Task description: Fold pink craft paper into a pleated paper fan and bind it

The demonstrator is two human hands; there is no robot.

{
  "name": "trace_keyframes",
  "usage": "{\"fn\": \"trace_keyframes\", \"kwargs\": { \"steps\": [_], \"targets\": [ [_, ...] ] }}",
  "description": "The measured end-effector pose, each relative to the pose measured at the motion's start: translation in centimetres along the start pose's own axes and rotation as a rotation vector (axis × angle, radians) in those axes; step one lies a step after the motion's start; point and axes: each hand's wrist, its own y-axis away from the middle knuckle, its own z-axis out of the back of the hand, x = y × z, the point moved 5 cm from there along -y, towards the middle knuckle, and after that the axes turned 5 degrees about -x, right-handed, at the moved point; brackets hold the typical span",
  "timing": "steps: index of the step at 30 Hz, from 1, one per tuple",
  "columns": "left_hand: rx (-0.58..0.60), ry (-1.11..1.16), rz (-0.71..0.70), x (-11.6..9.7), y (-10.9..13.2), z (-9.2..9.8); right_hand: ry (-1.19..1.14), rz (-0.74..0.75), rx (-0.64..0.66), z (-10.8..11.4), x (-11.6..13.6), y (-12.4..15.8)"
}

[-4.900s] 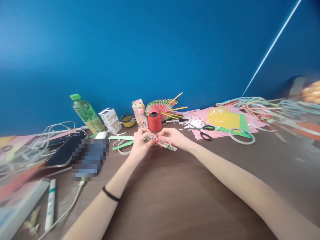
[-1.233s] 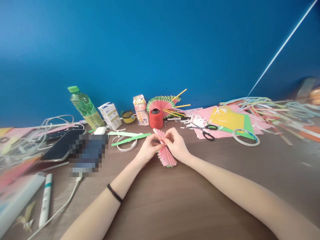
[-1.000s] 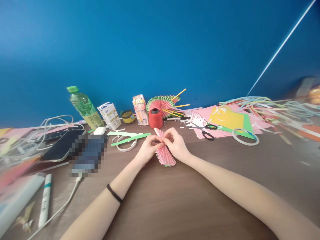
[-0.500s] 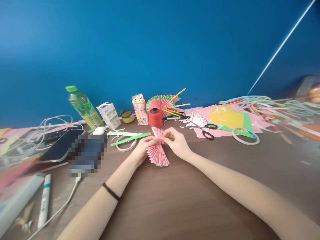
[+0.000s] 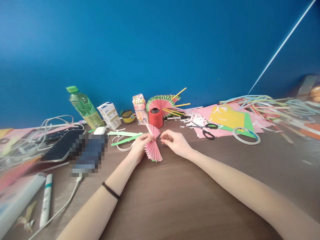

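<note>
A pink accordion-pleated paper (image 5: 153, 152) with green at its lower edge stands spread above and below a gathered middle. My left hand (image 5: 140, 145) pinches it at that middle from the left. Just to the right, my right hand (image 5: 178, 143) is apart from the paper, its thumb and forefinger close together. Whether something thin, such as thread, lies between those fingertips is too small to make out. Behind the paper stands a spool of red thread (image 5: 156, 120). Green paper strips (image 5: 127, 140) lie beside my left hand.
A pleated pink-and-green fan (image 5: 160, 101) rests by the wall. Black scissors (image 5: 208, 134), coloured sheets (image 5: 228, 117) and a tape ring (image 5: 246, 141) are on the right. To the left are a bottle (image 5: 85, 108), a carton (image 5: 109, 115), phones, cables and a marker (image 5: 46, 200).
My right hand has come off the paper's middle, leaving a small gap. The pleated paper, still in my left hand, has shifted slightly left and up.
</note>
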Motion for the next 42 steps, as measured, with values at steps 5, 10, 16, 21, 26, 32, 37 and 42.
{"fn": "trace_keyframes", "kwargs": {
  "steps": [5,10,16,21,26,32,37,42],
  "targets": [
    [0.006,-0.118,-0.048,-0.2,0.0,-0.1,0.155,0.125,-0.030,0.5,1.2,0.0],
    [0.039,-0.167,-0.090,-0.8,0.4,-0.8,0.338,0.412,-0.083,0.2,2.6,0.4],
    [0.101,-0.240,-0.115,-0.9,0.7,-1.4,0.484,0.590,-0.123,0.0,3.1,0.7],
    [0.125,-0.293,-0.146,-0.7,0.7,-1.6,0.403,0.508,-0.067,-0.3,2.4,0.8],
    [0.132,-0.291,-0.138,-0.5,0.7,-1.6,0.330,0.435,-0.024,-0.4,1.9,0.9],
    [0.159,-0.245,-0.116,-0.7,0.9,-1.9,0.233,0.364,-0.029,-0.2,1.9,0.7],
    [0.172,-0.218,-0.094,-0.6,0.9,-1.9,0.182,0.309,-0.061,0.0,2.0,0.6],
    [0.172,-0.232,-0.086,-0.3,0.8,-1.8,0.147,0.260,-0.094,0.2,1.8,0.5]
  ]
}}
